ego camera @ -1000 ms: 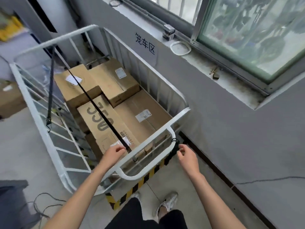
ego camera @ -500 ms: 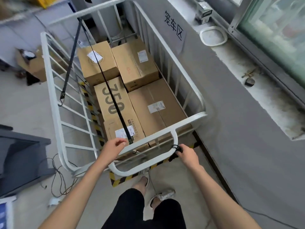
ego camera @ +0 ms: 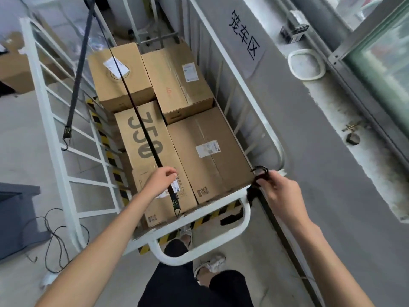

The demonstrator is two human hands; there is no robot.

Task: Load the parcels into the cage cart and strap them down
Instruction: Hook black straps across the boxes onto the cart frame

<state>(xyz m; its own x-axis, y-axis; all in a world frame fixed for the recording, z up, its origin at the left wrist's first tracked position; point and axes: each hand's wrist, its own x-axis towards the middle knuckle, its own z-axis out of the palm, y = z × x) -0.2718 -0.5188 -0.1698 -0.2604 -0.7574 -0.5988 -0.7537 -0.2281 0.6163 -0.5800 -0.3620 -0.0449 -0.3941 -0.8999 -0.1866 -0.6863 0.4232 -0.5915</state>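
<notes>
The white cage cart (ego camera: 47, 120) holds several brown cardboard parcels, among them one marked 350 (ego camera: 143, 138) and a large one beside it (ego camera: 212, 151). A black strap (ego camera: 135, 107) runs taut from the far top rail over the parcels to a hook on the near rail. My left hand (ego camera: 160, 181) pinches this strap just above its hook end. My right hand (ego camera: 280, 193) grips a second black strap's hook (ego camera: 260, 173) at the cart's near right corner. A third strap (ego camera: 76, 85) hangs loose down the cart's left side.
A grey wall with a paper sign (ego camera: 243, 32) runs along the cart's right side, under a window sill holding a white ring (ego camera: 306, 65). Black cables (ego camera: 55, 235) lie on the floor at left. More cardboard boxes (ego camera: 13, 72) stand beyond the cart's left side. My feet are under the cart's handle.
The view has moved closer and over the cart. My right hand has lifted the black hook from below the handle up to the near right corner rail. My left hand stays on the taut strap.
</notes>
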